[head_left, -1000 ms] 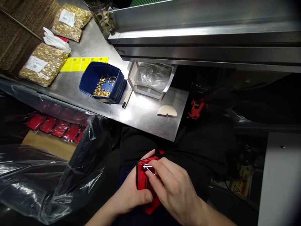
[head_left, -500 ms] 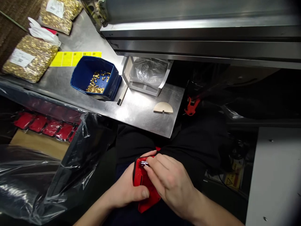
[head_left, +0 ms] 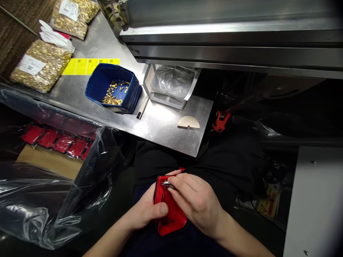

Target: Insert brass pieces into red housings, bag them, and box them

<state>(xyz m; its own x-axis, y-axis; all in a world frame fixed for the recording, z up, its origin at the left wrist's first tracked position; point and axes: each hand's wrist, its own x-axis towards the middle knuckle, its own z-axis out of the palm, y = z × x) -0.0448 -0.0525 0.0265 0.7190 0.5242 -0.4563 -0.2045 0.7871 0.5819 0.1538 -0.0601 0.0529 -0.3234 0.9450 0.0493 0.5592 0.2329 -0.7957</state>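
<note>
My left hand [head_left: 150,208] is wrapped round the side of a red plastic housing [head_left: 174,219] with a black edge, its thumb lying over the near rim. The housing is tilted above my lap, with its hollow inside facing me. In the fingertips of my right hand [head_left: 198,201] a small shiny metal piece [head_left: 166,184] is pinched at the housing's upper end. My fingers hide much of that piece, so its exact kind does not show.
On the steel table [head_left: 158,125] stand a blue bin [head_left: 92,85] of small brass parts and a grey tray [head_left: 167,102] with clear plastic. Bags of brass parts [head_left: 45,67] lie farther left. A plastic-lined box [head_left: 50,160] holds red housings. A half-round disc [head_left: 189,122] lies near the table corner.
The housing has turned a little, showing more of its inside. Both hands stay on it, and the metal piece has shifted slightly at its upper end. The whole view has drifted slightly.
</note>
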